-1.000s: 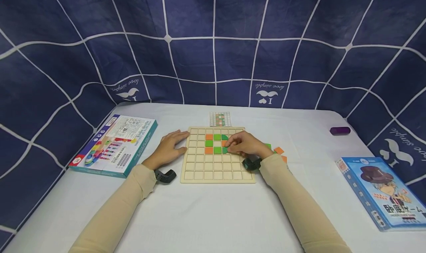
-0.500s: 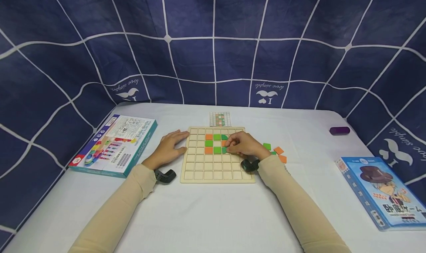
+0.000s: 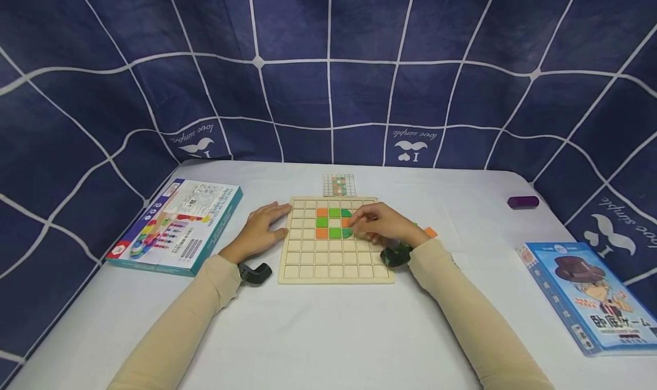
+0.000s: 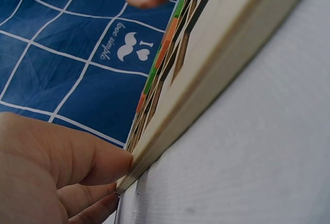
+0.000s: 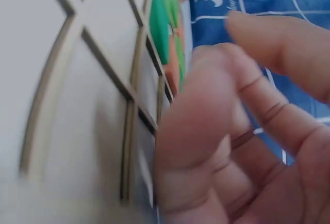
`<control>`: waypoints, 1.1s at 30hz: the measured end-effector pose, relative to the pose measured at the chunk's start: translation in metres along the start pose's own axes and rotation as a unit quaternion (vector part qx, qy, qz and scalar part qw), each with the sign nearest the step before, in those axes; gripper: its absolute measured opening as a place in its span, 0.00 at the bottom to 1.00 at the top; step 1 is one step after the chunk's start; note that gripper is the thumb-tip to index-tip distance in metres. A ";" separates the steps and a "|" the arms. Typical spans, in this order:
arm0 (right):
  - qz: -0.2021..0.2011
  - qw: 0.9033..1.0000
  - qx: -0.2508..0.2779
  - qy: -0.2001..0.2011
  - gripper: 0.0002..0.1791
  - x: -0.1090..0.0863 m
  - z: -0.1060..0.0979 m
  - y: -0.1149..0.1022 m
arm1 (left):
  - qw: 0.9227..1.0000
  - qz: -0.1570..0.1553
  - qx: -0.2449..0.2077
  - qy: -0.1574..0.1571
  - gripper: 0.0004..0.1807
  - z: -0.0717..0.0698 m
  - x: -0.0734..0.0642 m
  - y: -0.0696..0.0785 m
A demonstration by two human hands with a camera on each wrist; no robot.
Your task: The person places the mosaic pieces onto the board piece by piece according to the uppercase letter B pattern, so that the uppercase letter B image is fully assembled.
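Observation:
A pale wooden grid board (image 3: 306,259) lies on the white table. Orange (image 3: 321,233) and bright green square tiles (image 3: 335,212) sit in its cells around a bare one, along with dark green tiles with a curved side, such as the near one (image 5: 160,25). My left hand (image 3: 260,230) rests against the board's left edge, thumb and fingers touching the rim. Over the right part of the tile pattern, my right hand (image 3: 382,222) hovers with fingers loosely bent. Nothing shows between its thumb and fingers in the right wrist view.
Behind the board lies a small printed pattern card (image 3: 339,185). Loose tiles (image 3: 430,232) are partly hidden by my right wrist. A teal-edged box (image 3: 179,224) lies left, a blue box (image 3: 595,299) right, and a purple object (image 3: 523,202) back right. A dark blue checked cloth hangs behind.
My right hand has let go of the dark green curved tile, which now lies in its cell, and has shifted slightly right. My left hand stays at the board's edge.

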State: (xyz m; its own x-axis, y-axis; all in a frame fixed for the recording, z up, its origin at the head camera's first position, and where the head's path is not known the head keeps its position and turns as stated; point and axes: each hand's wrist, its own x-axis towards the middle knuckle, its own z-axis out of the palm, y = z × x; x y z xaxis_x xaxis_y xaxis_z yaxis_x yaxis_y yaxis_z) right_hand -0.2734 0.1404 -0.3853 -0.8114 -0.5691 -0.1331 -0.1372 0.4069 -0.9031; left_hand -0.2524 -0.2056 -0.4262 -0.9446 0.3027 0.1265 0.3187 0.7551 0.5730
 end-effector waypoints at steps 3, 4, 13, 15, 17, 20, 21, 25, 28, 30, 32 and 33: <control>0.003 0.999 0.036 0.009 0.15 -0.009 -0.010 0.004 | 1.000 0.000 0.000 -0.001 0.35 0.001 0.000 0.001; 0.005 0.999 0.042 0.017 0.15 -0.012 -0.014 0.006 | 1.000 0.000 0.000 0.000 0.35 0.001 0.000 0.001; 0.018 0.994 0.050 0.092 0.21 -0.040 -0.047 0.024 | 1.000 -0.003 0.002 -0.001 0.36 0.001 -0.001 0.002; 0.022 0.993 0.052 0.104 0.21 -0.045 -0.052 0.029 | 1.000 0.000 0.002 -0.001 0.36 0.001 -0.001 0.001; 0.027 0.991 0.055 0.115 0.22 -0.049 -0.058 0.033 | 1.000 0.001 0.002 -0.001 0.36 0.002 -0.001 0.001; 0.036 0.990 0.056 0.121 0.23 -0.055 -0.067 0.038 | 1.000 0.001 0.004 0.000 0.35 0.002 -0.001 0.001; 0.041 0.990 0.054 0.121 0.23 -0.057 -0.070 0.039 | 1.000 0.001 0.005 0.000 0.35 0.002 -0.001 0.001; 0.066 0.990 0.031 0.118 0.23 -0.062 -0.081 0.047 | 1.000 -0.001 0.004 0.000 0.35 0.001 0.000 0.001; 0.084 0.989 0.009 0.119 0.23 -0.065 -0.088 0.054 | 1.000 -0.003 0.004 -0.001 0.35 0.001 0.000 0.001; 0.094 0.988 -0.002 0.119 0.24 -0.065 -0.090 0.058 | 1.000 -0.004 0.004 -0.001 0.35 0.000 0.000 0.002; 0.103 0.988 -0.009 0.118 0.24 -0.066 -0.092 0.061 | 1.000 -0.004 0.003 -0.001 0.35 0.000 0.000 0.002; 0.104 0.988 -0.010 0.117 0.24 -0.066 -0.092 0.062 | 1.000 -0.004 0.002 -0.001 0.35 0.000 0.000 0.003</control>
State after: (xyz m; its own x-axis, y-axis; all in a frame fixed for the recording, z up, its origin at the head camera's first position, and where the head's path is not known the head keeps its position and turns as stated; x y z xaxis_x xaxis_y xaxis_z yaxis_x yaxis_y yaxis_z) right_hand -0.2811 0.2687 -0.3947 -0.9320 -0.2916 -0.2153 0.0375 0.5133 -0.8574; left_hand -0.2513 -0.2038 -0.4246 -0.9470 0.2975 0.1212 0.3117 0.7597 0.5706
